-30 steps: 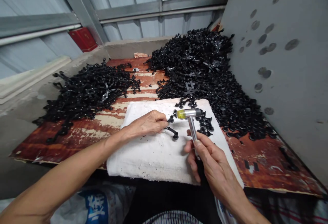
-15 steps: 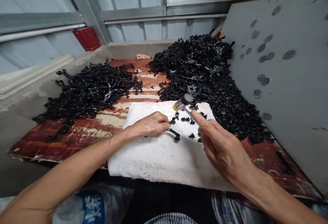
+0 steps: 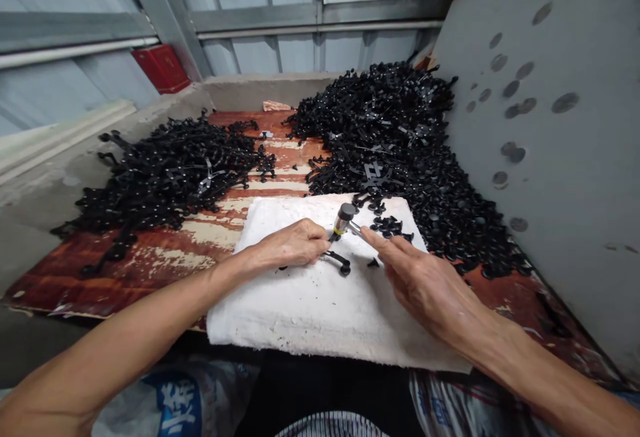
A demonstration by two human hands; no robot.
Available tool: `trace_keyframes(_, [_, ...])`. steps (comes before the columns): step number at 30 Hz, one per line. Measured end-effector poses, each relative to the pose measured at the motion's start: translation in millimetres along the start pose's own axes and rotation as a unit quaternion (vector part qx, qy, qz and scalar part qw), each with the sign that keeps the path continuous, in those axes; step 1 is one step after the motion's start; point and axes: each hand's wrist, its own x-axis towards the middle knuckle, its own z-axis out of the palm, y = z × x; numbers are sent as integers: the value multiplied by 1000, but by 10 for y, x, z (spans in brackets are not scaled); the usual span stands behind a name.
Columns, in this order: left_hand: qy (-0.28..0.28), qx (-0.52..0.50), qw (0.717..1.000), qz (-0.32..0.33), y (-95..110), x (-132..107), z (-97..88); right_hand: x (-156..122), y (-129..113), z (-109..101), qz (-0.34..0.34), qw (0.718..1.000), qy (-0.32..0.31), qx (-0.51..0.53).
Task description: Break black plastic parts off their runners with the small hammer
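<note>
My left hand (image 3: 303,242) is closed on a black branched piece (image 3: 341,262) with round knobbed ends, over a white cloth pad (image 3: 310,314). Its grip hides the middle of the piece. In my right hand (image 3: 425,277) is a small hammer (image 3: 346,216) with a dark cap, a metal head and a yellow face pointing down. The hammer's head stands right at one arm of the piece, just past my left fingers; contact is hard to make out. Several loose black knobs (image 3: 393,226) lie on the pad to the right of the hammer, and a single one (image 3: 373,262) lies nearer me.
A large heap of black parts (image 3: 380,124) rises behind the pad and spreads down its right side. Another heap (image 3: 175,170) covers the left of the worn red board (image 3: 260,200). A grey spotted panel (image 3: 560,157) walls off the right. White bags (image 3: 130,404) sit below the edge.
The hammer has come down and left onto the black piece, my right hand moving with it. Knobs on the pad have shifted toward the right-hand heap. My left hand keeps its hold.
</note>
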Motion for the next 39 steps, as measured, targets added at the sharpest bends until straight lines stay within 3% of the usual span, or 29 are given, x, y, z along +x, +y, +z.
trace_keyframes(3, [-4, 4, 1000, -4, 9, 10, -7, -3, 4, 16, 19, 998, 53, 36])
trace_keyframes(6, [-7, 12, 1000, -7, 36, 10, -1, 1, -2, 30, 18, 999, -4, 30])
trace_keyframes(8, [-12, 13, 1000, -16, 60, -11, 23, 9, 2, 2, 27, 996, -9, 83])
trace_keyframes(10, [-12, -6, 1000, -24, 79, -45, 38, 21, 27, -70, 87, 978, 42, 183])
trace_keyframes(12, [10, -29, 999, -27, 85, -84, -26, 36, 96, -172, 207, 921, 81, 319])
trace_keyframes(15, [111, -17, 993, -40, 79, -156, -426, 46, 289, -301, 389, 756, 98, 517])
trace_keyframes(16, [169, 5, 984, -47, 77, -186, -644, 40, 366, -321, 414, 721, 110, 545])
trace_keyframes(17, [241, 34, 968, -59, 75, -217, -885, 28, 440, -326, 426, 703, 125, 556])
trace_keyframes(18, [339, 80, 934, -78, 74, -244, -1129, 10, 506, -316, 432, 694, 137, 560])
trace_keyframes(20, [515, 205, 825, -110, 81, -263, -1533, -37, 599, -258, 440, 684, 152, 562])
trace_keyframes(21, [572, 250, 772, -116, 91, -243, -1652, -60, 623, -219, 446, 677, 152, 566])
trace_keyframes(22, [590, 278, 750, -109, 107, -197, -1697, -78, 635, -178, 450, 671, 153, 569])
trace_keyframes(23, [594, 288, 746, -94, 129, -123, -1665, -91, 638, -139, 451, 667, 152, 573])
trace_keyframes(25, [493, 291, 820, -15, 194, 103, -1404, -99, 633, -77, 446, 665, 161, 577])
trace_keyframes(27, [346, 267, 897, 61, 296, 395, -988, -98, 634, -44, 440, 668, 170, 575])
trace_keyframes(28, [307, 255, 912, 90, 362, 542, -771, -99, 642, -37, 440, 671, 173, 572])
trace_keyframes(31, [221, 275, 925, 144, 580, 895, -272, -116, 684, -34, 440, 678, 174, 562])
trace_keyframes(33, [193, 307, 919, 155, 690, 1028, -125, -131, 715, -32, 437, 683, 169, 561])
trace_keyframes(39, [162, 291, 931, 149, 705, 1127, -172, -106, 736, -21, 430, 691, 158, 559])
